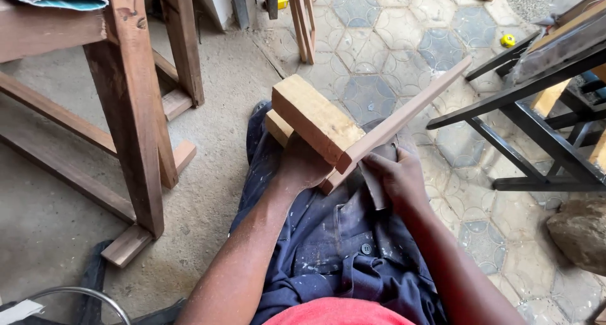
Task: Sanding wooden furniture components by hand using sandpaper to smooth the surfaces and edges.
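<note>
Resting on lap, wooden piece (pixel 353 132) between left hand (pixel 303 164), right hand (pixel 398 180).

Woodworking workshop, timber trestle (pixel 136 104), wood blocks (pixel 315 120)

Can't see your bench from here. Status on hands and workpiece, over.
Left hand gripping wooden block. Right hand pressing sandpaper to thin wooden strip. Nothing blocking.
</note>
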